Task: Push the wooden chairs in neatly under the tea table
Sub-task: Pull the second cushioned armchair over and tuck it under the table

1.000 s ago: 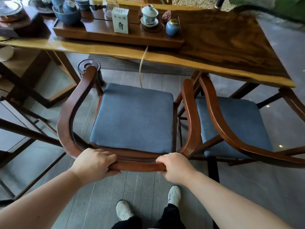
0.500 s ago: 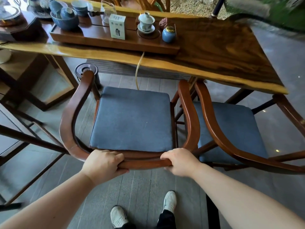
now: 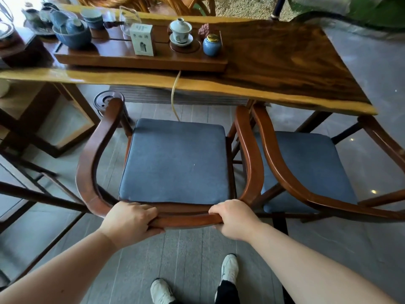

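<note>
Both hands (image 3: pixel 131 220) still clench the chair (image 3: pixel 175 220) back (armrest tips now nearer the tea table (image 3: pixel 285 62) edge).

A tea room, perhaps in a tea house or a home. A long slab table (image 3: pixel 274 62) of polished dark wood with pale live edges carries a wooden tea tray (image 3: pixel 140 60) set with a lidded cup (image 3: pixel 180 29), a blue jar (image 3: pixel 211 44), blue bowls (image 3: pixel 72 34) and a small box (image 3: pixel 142 39). Round-backed wooden chairs (image 3: pixel 252 154) with blue cushions stand on grey floor tiles (image 3: pixel 186 260). Beyond the table lie gravel (image 3: pixel 241 6) and blurred greenery.
</note>
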The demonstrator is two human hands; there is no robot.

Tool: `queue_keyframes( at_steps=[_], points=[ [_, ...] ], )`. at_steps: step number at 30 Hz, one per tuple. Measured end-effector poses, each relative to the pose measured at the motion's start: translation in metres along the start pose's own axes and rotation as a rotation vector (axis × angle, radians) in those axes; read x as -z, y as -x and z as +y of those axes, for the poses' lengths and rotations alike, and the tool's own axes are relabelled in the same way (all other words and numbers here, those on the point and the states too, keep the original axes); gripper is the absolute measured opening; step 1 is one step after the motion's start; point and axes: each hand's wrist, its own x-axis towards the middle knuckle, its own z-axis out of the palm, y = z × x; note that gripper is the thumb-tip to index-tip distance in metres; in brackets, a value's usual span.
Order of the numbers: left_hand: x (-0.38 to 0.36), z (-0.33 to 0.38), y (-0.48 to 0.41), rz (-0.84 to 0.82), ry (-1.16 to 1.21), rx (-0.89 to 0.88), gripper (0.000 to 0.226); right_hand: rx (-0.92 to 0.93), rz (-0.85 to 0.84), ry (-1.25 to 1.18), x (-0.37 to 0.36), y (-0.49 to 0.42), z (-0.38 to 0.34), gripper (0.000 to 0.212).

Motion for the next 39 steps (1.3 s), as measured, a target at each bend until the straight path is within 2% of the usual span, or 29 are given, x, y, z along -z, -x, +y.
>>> queue_keyframes(
  at_steps=[6,13,18,22,27,28,30,32,35,39],
  points=[
    [-0.001,0.011,-0.020,-0.013,0.012,0.017,0.043,-0.055,-0.037,0.008,0.013,0.006,0.013,0.040],
    [0.000,0.016,-0.023,-0.055,-0.018,0.044,0.043,-0.042,-0.055,0.005,0.013,0.007,0.016,0.042],
    [0.001,0.019,-0.025,-0.117,-0.050,0.084,0.047,-0.010,-0.141,0.065,0.022,0.004,0.018,0.046],
    [0.006,0.024,-0.024,-0.115,-0.054,0.132,0.051,-0.033,-0.128,0.054,0.021,0.006,0.014,0.043],
    [0.010,0.030,-0.021,-0.193,-0.016,0.207,0.045,-0.065,-0.116,-0.039,0.021,0.007,0.013,0.035],
    [0.011,0.030,-0.021,-0.212,-0.001,0.227,0.044,-0.067,-0.112,-0.041,0.022,0.009,0.012,0.041],
    [0.015,0.032,-0.021,-0.236,0.006,0.240,0.048,-0.063,-0.109,0.012,0.027,0.015,0.007,0.067],
    [0.022,0.032,-0.018,-0.252,-0.020,0.215,0.064,-0.043,-0.086,0.077,0.038,0.020,0.001,0.088],
    [0.037,0.022,-0.009,-0.175,-0.111,0.198,0.083,0.004,0.002,0.157,0.059,0.019,-0.013,0.096],
    [0.074,-0.002,0.005,-0.174,-0.187,0.282,0.084,0.094,0.099,0.275,0.076,-0.003,-0.052,0.095]
  ],
)
